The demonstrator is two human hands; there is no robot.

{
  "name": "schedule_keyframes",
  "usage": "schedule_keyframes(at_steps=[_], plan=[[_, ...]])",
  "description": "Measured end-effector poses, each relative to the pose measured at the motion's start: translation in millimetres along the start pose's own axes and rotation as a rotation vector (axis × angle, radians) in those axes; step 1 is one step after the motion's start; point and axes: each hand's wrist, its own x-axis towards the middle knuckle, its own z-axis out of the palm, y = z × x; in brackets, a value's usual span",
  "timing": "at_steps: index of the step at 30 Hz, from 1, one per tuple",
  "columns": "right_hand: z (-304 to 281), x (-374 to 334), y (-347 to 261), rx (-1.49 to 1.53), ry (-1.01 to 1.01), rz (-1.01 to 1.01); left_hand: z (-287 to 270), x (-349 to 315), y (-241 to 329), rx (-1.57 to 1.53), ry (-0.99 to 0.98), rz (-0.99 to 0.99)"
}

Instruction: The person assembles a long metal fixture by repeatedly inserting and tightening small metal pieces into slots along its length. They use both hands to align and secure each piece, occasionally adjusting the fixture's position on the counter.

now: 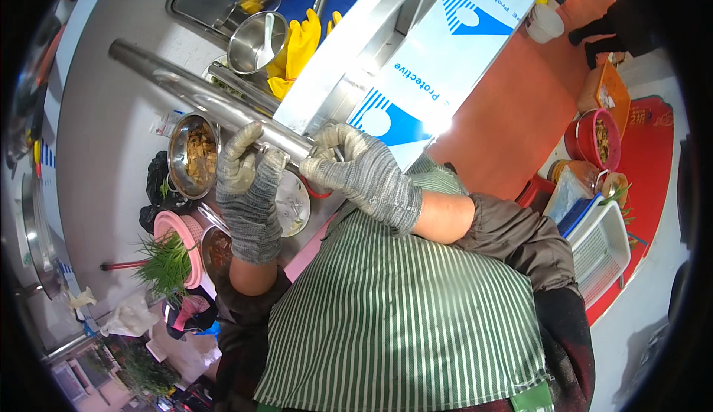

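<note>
While you stood at the worktop, the head view showed a shiny steel tube slanting across in front of you, its near end at your hands and its far end pointing to the upper left. Your gloved left hand came up from below, its fingers curled against the tube a little way in from that end, perhaps to steady the long part reaching away from you; I could not tell whether they closed fully around it. Your gloved right hand met it from the other side, its fingers gripping the near end, and with the hands so close together most of the length lay beyond your left one. I could not make out whether the far end rested on anything. A metal bowl of brown pieces sat just beside the tube on your side, near your left hand, likely for easy reach. Farther out, a white ladle leaned inside a steel pot, which probably kept it upright, with yellow gloves lying beside the pot. Green stalks spilled over the edge of a pink basket, seemingly too long for it. To your right, a film-covered panel bordered the worktop, its wrapping presumably there to protect the surface.
</note>
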Motion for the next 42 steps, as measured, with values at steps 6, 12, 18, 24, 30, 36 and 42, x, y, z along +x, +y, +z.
schedule_keyframes(at_steps=[6,12,18,24,30,36,42], plan=[[-2,0,-9,0.157,-0.038,0.183,8,-10,9,-0.1,0.082,-0.161],[-6,-2,-5,0.121,-0.087,0.1,2,-7,4,-0.162,-0.012,-0.189],[-5,10,11,0.355,-0.173,0.098,-6,-4,-9,-0.148,-0.008,-0.158],[-5,15,18,0.371,-0.107,-0.02,-6,-11,-7,-0.141,0.032,-0.186],[-6,26,24,0.051,-0.073,-0.271,-18,-17,-4,-0.094,0.104,-0.418],[-4,31,27,0.083,-0.053,-0.325,-39,-12,-6,-0.218,0.047,-0.614],[-11,31,21,0.085,-0.15,-0.254,-24,-8,-2,-0.313,0.009,-0.612]])
